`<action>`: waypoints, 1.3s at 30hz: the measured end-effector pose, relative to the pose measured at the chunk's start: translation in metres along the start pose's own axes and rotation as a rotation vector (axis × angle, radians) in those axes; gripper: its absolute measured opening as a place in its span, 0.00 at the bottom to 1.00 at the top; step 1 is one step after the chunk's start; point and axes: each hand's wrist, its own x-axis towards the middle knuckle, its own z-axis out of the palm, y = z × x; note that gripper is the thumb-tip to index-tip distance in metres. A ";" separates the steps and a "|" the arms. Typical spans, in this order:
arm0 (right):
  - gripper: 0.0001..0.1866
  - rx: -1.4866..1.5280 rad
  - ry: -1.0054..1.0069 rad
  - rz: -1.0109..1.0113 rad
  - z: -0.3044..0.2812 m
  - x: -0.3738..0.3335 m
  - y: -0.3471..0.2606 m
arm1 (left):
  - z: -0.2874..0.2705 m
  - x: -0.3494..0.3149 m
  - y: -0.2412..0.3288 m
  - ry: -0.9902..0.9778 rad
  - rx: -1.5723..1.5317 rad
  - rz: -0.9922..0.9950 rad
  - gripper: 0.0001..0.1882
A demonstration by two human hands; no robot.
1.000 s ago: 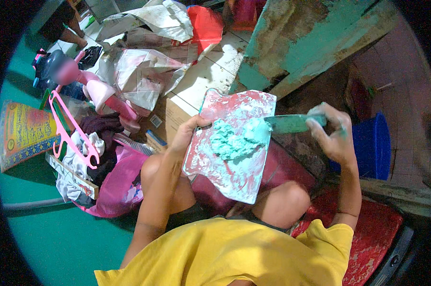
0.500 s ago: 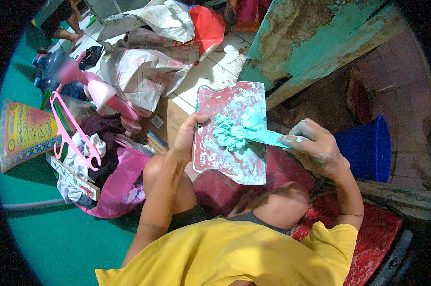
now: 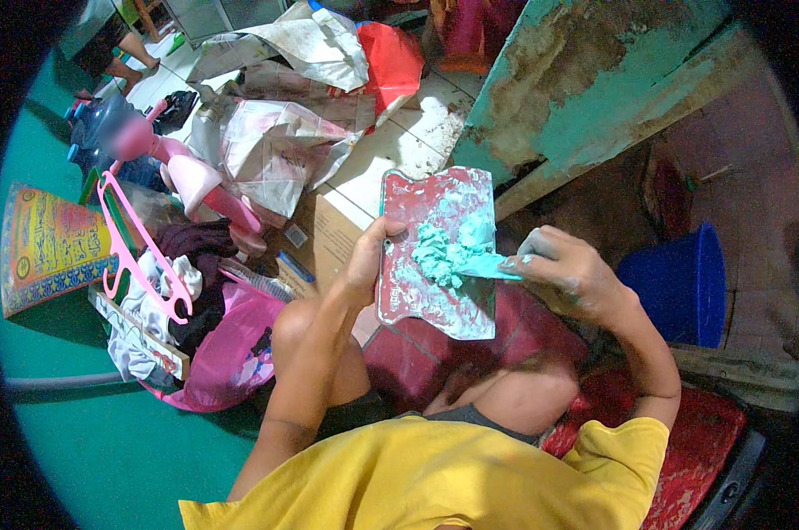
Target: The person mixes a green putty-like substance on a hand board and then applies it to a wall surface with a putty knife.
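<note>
My left hand grips the left edge of a red, paste-smeared board, its thumb on the upper face. A lumpy heap of turquoise paste lies on the middle of the board. My right hand, whitened with paste, is closed around a paste-coated spreading tool. The tool's far end sits in the right side of the heap. Its handle is hidden in my fingers. The board is held above my bent knees.
At left are a pink basket of clothes, a pink hanger and a pink doll-like figure. Crumpled sheets lie ahead on the tiles. A peeling turquoise panel and a blue bucket stand at right. Another person's legs show far left.
The board has tilted and shifted slightly right. The tool has moved a little left and down against the paste, and the heap looks more gathered. Both hands keep their hold.
</note>
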 end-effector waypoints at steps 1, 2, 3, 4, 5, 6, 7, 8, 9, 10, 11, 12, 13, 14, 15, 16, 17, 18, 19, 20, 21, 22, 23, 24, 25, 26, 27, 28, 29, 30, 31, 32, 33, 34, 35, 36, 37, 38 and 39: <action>0.13 -0.020 0.002 -0.021 0.002 0.000 0.001 | 0.000 0.001 0.000 -0.014 -0.015 0.012 0.20; 0.13 -0.022 -0.001 -0.016 0.001 0.002 -0.001 | -0.003 0.001 -0.003 -0.022 -0.028 0.021 0.20; 0.14 -0.023 -0.004 -0.010 -0.001 0.005 -0.006 | -0.005 0.000 -0.005 -0.031 -0.041 0.029 0.20; 0.15 -0.025 -0.007 -0.004 -0.001 0.007 -0.009 | -0.007 -0.001 -0.004 -0.015 -0.041 0.023 0.20; 0.14 -0.028 0.020 -0.002 -0.002 0.007 -0.010 | -0.006 -0.002 -0.002 -0.005 -0.042 0.020 0.20; 0.14 -0.031 0.046 -0.001 -0.002 0.006 -0.012 | -0.006 -0.003 0.000 0.005 -0.043 0.016 0.20; 0.13 -0.033 0.072 0.001 -0.002 0.006 -0.013 | -0.005 -0.005 0.002 0.011 -0.019 0.027 0.20; 0.13 -0.029 0.084 0.004 -0.002 0.007 -0.014 | -0.005 -0.008 0.004 0.020 0.004 0.038 0.21; 0.14 -0.024 0.096 0.007 -0.003 0.008 -0.015 | -0.005 -0.010 0.005 0.029 0.027 0.048 0.21; 0.15 -0.019 0.107 0.011 -0.003 0.008 -0.016 | -0.005 -0.011 0.005 0.008 -0.011 0.054 0.21; 0.15 -0.026 0.111 0.008 -0.003 0.009 -0.017 | -0.004 -0.011 0.005 -0.016 -0.048 0.056 0.21; 0.15 -0.034 0.114 0.006 -0.003 0.009 -0.017 | -0.004 -0.011 0.004 -0.039 -0.086 0.057 0.21; 0.16 -0.041 0.118 0.005 -0.003 0.009 -0.018 | -0.006 -0.009 0.004 -0.057 -0.105 0.055 0.20; 0.15 -0.042 0.127 -0.009 0.003 0.007 -0.019 | -0.012 -0.010 -0.001 -0.071 -0.120 0.054 0.20; 0.15 -0.043 0.135 -0.023 0.009 0.005 -0.021 | -0.016 -0.010 -0.004 -0.086 -0.136 0.054 0.20; 0.15 -0.044 0.143 -0.038 0.014 0.004 -0.023 | -0.019 -0.012 -0.007 -0.053 -0.103 0.061 0.20; 0.15 -0.049 0.133 -0.037 0.014 0.005 -0.025 | -0.018 -0.013 -0.005 -0.023 -0.076 0.069 0.19; 0.15 -0.053 0.122 -0.038 0.013 0.007 -0.027 | -0.017 -0.014 -0.004 0.009 -0.049 0.079 0.19; 0.15 -0.057 0.110 -0.040 0.011 0.009 -0.028 | -0.018 -0.013 -0.004 0.001 -0.074 0.072 0.19; 0.15 -0.063 0.110 -0.042 0.009 0.012 -0.028 | -0.017 -0.013 -0.002 -0.004 -0.103 0.070 0.19; 0.15 -0.069 0.109 -0.045 0.006 0.015 -0.029 | -0.016 -0.013 0.000 -0.008 -0.134 0.069 0.19; 0.15 -0.075 0.107 -0.050 0.003 0.018 -0.029 | -0.012 -0.013 0.003 0.038 -0.083 0.077 0.19; 0.15 -0.071 0.107 -0.048 0.003 0.020 -0.030 | -0.008 -0.018 0.006 0.103 -0.028 0.087 0.19; 0.15 -0.061 0.105 -0.047 0.004 0.021 -0.033 | -0.008 -0.022 0.007 0.175 0.024 0.092 0.19; 0.15 -0.050 0.101 -0.045 0.004 0.022 -0.035 | -0.010 -0.022 0.007 0.074 -0.038 0.060 0.18; 0.15 -0.054 0.077 -0.056 0.005 0.024 -0.038 | -0.015 -0.017 0.001 0.044 -0.118 0.055 0.18; 0.15 -0.063 0.048 -0.059 0.004 0.025 -0.040 | -0.012 -0.018 0.002 0.044 -0.104 0.047 0.18; 0.16 -0.072 0.020 -0.061 0.004 0.024 -0.041 | -0.012 -0.021 0.003 0.044 -0.090 0.037 0.17; 0.16 -0.057 -0.028 -0.055 0.005 0.022 -0.041 | -0.016 -0.020 0.003 0.035 -0.084 0.040 0.17; 0.17 -0.058 -0.066 -0.071 0.007 0.023 -0.042 | -0.020 -0.018 0.001 0.024 -0.076 0.040 0.17; 0.17 -0.059 -0.102 -0.084 0.008 0.024 -0.042 | -0.024 -0.017 0.001 0.012 -0.066 0.039 0.16; 0.17 -0.070 -0.147 -0.077 0.006 0.021 -0.044 | -0.022 -0.015 -0.001 0.048 -0.062 0.053 0.16; 0.17 -0.100 -0.243 -0.079 0.004 0.023 -0.043 | -0.022 -0.014 -0.001 0.083 -0.056 0.065 0.16; 0.17 -0.093 -0.244 -0.103 0.008 0.024 -0.041 | -0.023 -0.014 -0.001 0.117 -0.049 0.075 0.15; 0.17 -0.101 -0.250 -0.121 0.012 0.025 -0.038 | -0.025 -0.012 -0.002 0.104 -0.048 0.062 0.15; 0.16 -0.104 -0.246 -0.151 0.013 0.029 -0.034 | -0.029 -0.011 -0.001 0.104 -0.040 0.057 0.15; 0.15 -0.083 -0.268 -0.116 0.009 0.032 -0.035 | -0.029 -0.014 0.000 0.104 -0.029 0.046 0.15; 0.15 -0.082 -0.274 -0.116 0.004 0.034 -0.032 | -0.027 -0.017 0.002 0.106 -0.014 0.047 0.16; 0.15 -0.081 -0.280 -0.116 -0.002 0.036 -0.029 | -0.024 -0.018 0.004 0.091 -0.015 0.051 0.16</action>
